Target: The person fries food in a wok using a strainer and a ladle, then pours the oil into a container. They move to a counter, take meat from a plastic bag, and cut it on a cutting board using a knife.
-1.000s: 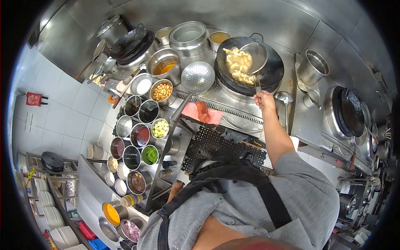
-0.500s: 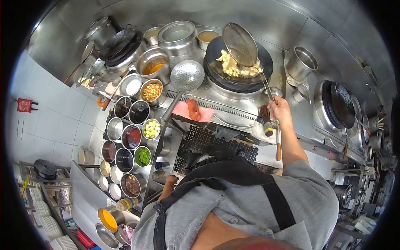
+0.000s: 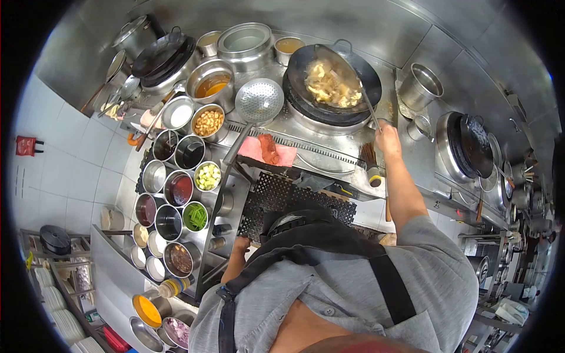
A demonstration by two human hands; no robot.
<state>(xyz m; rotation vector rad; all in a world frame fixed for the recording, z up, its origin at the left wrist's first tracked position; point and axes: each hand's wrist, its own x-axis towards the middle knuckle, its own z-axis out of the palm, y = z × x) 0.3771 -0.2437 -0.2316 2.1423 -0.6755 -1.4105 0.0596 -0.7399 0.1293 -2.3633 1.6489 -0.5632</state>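
Note:
My right hand [image 3: 387,140] is closed on the long handle of a metal strainer [image 3: 336,67], whose round head lies over the wok. In the black wok [image 3: 371,73] are yellow and brown pieces of food [image 3: 329,88], partly blurred. The handle's wooden end hangs below my wrist. My left hand [image 3: 242,243] is low beside my body, near the side of the metal counter, and its fingers are too small to make out. A perforated ladle [image 3: 259,101] rests left of the wok, next to a pink cloth [image 3: 282,154].
Many metal containers of sauces and ingredients, such as chopped greens [image 3: 195,216] and nuts [image 3: 209,122], stand at the left. A brush [image 3: 369,165] lies at the counter's front edge. Further woks [image 3: 479,147] sit right and back left. A tall pot [image 3: 421,86] stands at the right.
The strainer has come down from its raised tilt onto the wok, and the food has shifted and spread. My right hand has moved slightly. The whole view has shifted a little.

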